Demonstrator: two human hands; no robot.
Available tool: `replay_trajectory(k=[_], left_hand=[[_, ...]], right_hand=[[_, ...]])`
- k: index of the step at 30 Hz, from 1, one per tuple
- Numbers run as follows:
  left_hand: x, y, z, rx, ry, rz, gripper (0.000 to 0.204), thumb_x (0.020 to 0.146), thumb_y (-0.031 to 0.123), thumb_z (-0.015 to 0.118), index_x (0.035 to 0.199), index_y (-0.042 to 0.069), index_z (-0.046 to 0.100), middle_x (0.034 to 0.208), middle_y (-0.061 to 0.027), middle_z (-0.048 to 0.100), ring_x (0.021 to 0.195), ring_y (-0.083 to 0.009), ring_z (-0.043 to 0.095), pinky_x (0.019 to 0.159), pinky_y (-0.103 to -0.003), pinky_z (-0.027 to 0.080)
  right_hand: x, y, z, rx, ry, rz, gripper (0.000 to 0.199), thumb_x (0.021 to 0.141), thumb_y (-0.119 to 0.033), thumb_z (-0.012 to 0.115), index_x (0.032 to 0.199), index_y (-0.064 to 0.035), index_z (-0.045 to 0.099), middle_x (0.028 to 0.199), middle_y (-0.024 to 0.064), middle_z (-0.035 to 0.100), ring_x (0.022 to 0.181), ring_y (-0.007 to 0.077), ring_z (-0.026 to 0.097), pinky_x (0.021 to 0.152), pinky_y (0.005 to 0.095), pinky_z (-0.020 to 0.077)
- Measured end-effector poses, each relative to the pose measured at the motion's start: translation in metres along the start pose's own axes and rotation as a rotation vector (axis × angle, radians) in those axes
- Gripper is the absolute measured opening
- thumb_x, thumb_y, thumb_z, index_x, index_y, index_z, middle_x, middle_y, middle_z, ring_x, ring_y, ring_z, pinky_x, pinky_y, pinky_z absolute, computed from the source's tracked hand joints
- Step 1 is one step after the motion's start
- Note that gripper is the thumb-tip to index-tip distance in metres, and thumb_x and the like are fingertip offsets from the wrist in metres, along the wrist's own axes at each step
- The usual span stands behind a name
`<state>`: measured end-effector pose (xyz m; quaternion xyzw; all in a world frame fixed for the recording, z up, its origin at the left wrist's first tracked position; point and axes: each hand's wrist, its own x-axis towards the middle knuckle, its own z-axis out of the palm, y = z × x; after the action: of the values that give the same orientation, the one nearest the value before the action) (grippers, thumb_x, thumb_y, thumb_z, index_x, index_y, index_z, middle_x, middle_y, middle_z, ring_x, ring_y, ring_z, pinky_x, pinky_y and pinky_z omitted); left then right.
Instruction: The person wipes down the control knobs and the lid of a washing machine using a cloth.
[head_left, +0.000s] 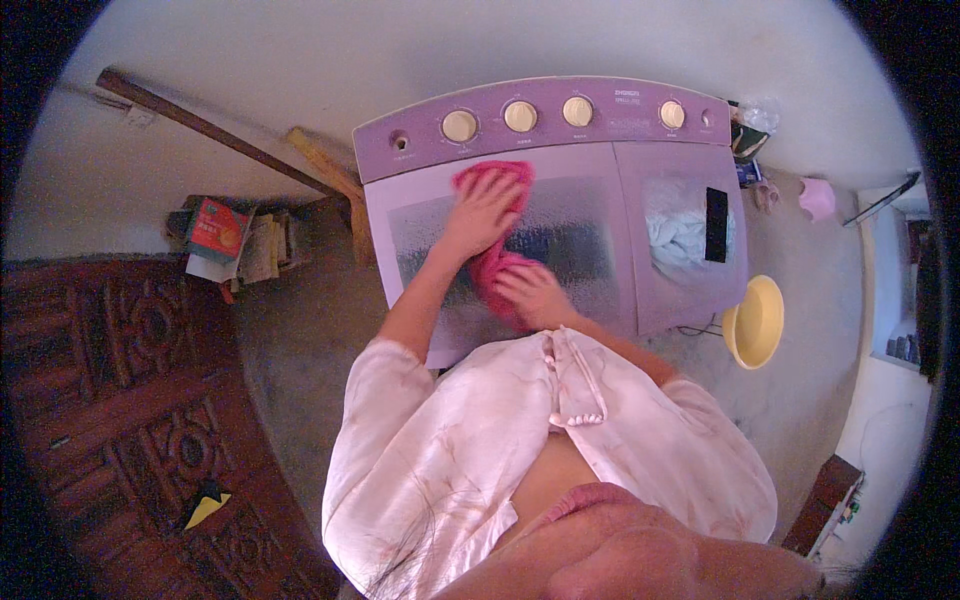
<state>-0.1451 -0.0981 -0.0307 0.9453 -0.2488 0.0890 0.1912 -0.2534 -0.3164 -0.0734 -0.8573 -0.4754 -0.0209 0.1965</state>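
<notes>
A purple twin-tub washing machine (pixel 670 290) stands before me, with several cream dials on its back panel. A pink cloth (pixel 486 270) lies on the see-through left lid. My left hand (pixel 483 208) presses flat on the far part of the cloth. My right hand (pixel 533 293) rests on its near part, fingers bent over the fabric. Pale blue fabric (pixel 672 232) shows through the right lid, beside a black strip.
A yellow basin (pixel 757 322) sits on the floor to the right of the machine. A pink cup (pixel 816 198) stands further right. Stacked books and papers (pixel 235 240) lie on the left. A carved dark wooden door (pixel 130 400) fills the lower left. Wooden sticks (pixel 215 130) lean against the wall.
</notes>
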Motion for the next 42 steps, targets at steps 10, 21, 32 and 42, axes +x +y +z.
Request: replay_trajectory(k=[10, 21, 32, 42], left_hand=[[-0.077, 0.025, 0.001, 0.065, 0.015, -0.241, 0.061, 0.095, 0.036, 0.061, 0.151, 0.016, 0.047, 0.161, -0.0076, 0.038, 0.15, -0.0315, 0.031, 0.121, -0.059, 0.018], [-0.072, 0.13, 0.078, -0.116, -0.219, 0.236, 0.06, 0.089, 0.03, 0.063, 0.144, 0.009, 0.052, 0.152, -0.0104, 0.05, 0.144, -0.0306, 0.041, 0.121, -0.054, 0.024], [-0.141, 0.037, -0.013, 0.016, -0.015, -0.406, 0.065, 0.092, 0.029, 0.063, 0.153, 0.013, 0.044, 0.161, -0.0131, 0.037, 0.151, -0.0359, 0.029, 0.123, -0.059, 0.013], [-0.011, 0.043, 0.028, -0.107, -0.136, 0.075, 0.051, 0.091, 0.015, 0.061, 0.142, 0.017, 0.055, 0.155, -0.0068, 0.047, 0.147, -0.0308, 0.036, 0.122, -0.058, 0.02]], right_hand=[[-0.059, 0.047, -0.061, -0.072, -0.02, 0.342, 0.046, 0.093, -0.021, 0.056, 0.139, -0.0164, 0.059, 0.146, 0.0067, 0.055, 0.138, 0.0317, 0.045, 0.116, 0.0518, 0.0311], [0.142, 0.07, -0.052, 0.11, -0.05, -0.004, 0.038, 0.087, -0.009, 0.055, 0.122, -0.0131, 0.069, 0.132, 0.0113, 0.066, 0.122, 0.0323, 0.06, 0.108, 0.0509, 0.0427], [-0.002, 0.087, -0.08, -0.133, 0.238, 0.317, 0.053, 0.086, -0.014, 0.06, 0.14, -0.0139, 0.058, 0.146, 0.0084, 0.054, 0.137, 0.0333, 0.046, 0.11, 0.0522, 0.0371], [0.029, -0.005, -0.01, 0.145, -0.162, -0.033, 0.053, 0.087, -0.022, 0.062, 0.139, -0.0153, 0.059, 0.142, 0.0064, 0.057, 0.134, 0.0297, 0.048, 0.114, 0.0524, 0.0333]])
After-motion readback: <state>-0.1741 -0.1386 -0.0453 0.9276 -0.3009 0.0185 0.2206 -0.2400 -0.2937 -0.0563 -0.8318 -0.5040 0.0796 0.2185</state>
